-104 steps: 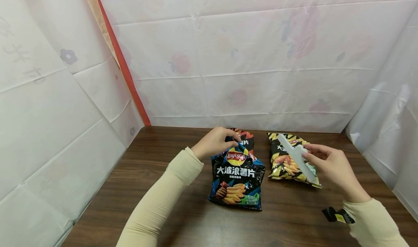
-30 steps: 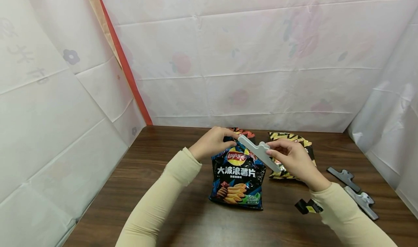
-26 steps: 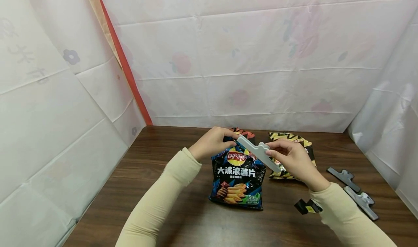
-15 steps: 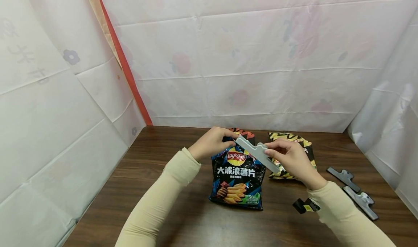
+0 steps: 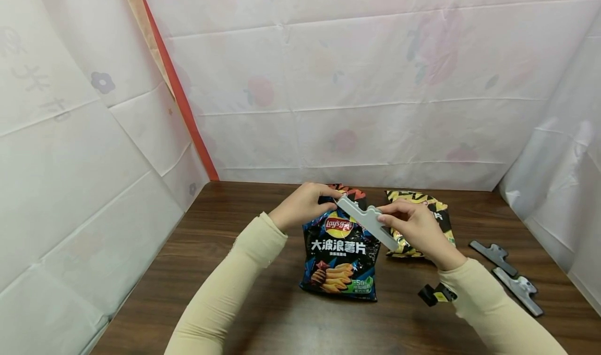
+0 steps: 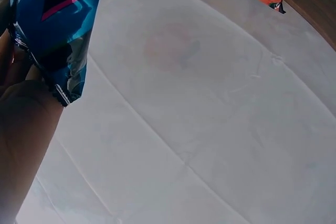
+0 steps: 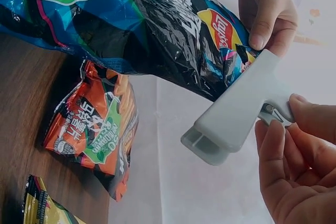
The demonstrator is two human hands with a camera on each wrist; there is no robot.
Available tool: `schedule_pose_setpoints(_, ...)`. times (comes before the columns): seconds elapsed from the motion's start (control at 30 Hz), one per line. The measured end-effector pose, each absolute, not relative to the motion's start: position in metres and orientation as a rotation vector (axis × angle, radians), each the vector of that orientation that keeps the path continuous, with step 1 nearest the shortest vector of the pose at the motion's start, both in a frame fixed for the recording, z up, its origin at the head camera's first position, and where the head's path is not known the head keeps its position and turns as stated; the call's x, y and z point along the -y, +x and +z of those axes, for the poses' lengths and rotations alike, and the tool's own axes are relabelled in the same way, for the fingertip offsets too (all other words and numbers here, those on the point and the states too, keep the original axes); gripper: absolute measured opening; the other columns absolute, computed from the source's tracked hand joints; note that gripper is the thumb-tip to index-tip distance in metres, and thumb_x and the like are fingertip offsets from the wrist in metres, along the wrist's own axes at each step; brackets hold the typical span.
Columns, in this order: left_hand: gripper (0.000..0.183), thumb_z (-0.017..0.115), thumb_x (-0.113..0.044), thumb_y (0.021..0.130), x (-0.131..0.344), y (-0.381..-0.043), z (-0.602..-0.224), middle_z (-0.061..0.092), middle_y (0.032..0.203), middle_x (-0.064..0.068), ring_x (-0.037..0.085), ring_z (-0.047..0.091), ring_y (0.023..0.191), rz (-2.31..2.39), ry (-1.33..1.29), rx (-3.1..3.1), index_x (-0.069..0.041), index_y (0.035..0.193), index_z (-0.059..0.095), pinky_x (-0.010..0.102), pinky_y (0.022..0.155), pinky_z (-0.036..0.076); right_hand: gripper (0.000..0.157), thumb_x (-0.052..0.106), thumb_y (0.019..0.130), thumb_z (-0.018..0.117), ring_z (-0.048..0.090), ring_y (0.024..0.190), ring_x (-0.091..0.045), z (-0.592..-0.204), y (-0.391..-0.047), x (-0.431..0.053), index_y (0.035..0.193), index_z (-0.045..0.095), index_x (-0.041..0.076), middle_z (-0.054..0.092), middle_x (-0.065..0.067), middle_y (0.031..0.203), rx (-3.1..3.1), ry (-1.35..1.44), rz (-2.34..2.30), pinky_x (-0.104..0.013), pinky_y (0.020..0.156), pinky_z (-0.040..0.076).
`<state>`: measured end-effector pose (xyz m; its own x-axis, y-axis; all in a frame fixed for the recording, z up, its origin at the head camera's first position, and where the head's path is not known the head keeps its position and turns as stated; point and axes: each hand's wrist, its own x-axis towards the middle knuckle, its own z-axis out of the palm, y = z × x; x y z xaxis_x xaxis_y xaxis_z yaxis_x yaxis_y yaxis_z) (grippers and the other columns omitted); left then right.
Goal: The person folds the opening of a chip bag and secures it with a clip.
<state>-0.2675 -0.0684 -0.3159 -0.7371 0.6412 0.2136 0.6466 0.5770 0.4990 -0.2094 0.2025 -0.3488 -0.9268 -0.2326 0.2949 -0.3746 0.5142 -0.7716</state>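
Note:
My left hand pinches the folded top of a blue-and-black Lay's chip bag, which stands upright on the table. In the right wrist view, thumb and fingers of the left hand are at the bag's top edge. My right hand holds a pale grey bag clip by its handles, thumb on one side and fingers on the other. The clip lies slantwise across the bag's top, its upper end beside the left fingertips. Whether its jaws enclose the bag's edge is hard to tell.
A red chip bag stands behind the blue one. A yellow chip bag lies behind my right hand. Two darker clips, one grey clip and one shinier clip, lie at the right. White sheets wall the table.
My right hand has carried the clip leftward from over the yellow bag to the blue bag's top, lately creeping slightly further left. The two clips at right came into view. My left hand stayed put.

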Motion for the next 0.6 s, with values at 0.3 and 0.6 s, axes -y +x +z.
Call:
schedule_pose_setpoints(0.3, 0.033, 0.066, -0.012, 0.094, 0.0688, -0.2706, -0.3182, 0.067, 0.127, 0.008, 0.018, 0.065, 0.101, -0.884, -1.148, 2.759, -0.012, 0.127, 0.067, 0.030, 0.076, 0.048, 0.026, 0.024, 0.093, 0.069, 0.059, 0.072, -0.009, -0.3519, -0.2121, -0.2014, 0.112, 0.073, 0.007, 0.066, -0.012, 0.099, 2.607, 0.502, 1.428, -0.026, 0.060, 0.050)
schedule_pose_setpoints(0.6, 0.030, 0.068, -0.009, 0.092, 0.0689, -0.2713, -0.3209, 0.068, 0.122, 0.005, 0.018, 0.062, 0.113, -0.917, -1.141, 2.698, -0.012, 0.122, 0.068, 0.036, 0.094, 0.052, 0.023, 0.021, 0.092, 0.070, 0.057, 0.069, -0.010, -0.3556, -0.2144, -0.2001, 0.109, 0.074, 0.006, 0.066, -0.011, 0.095, 2.585, 0.507, 1.434, -0.025, 0.057, 0.048)
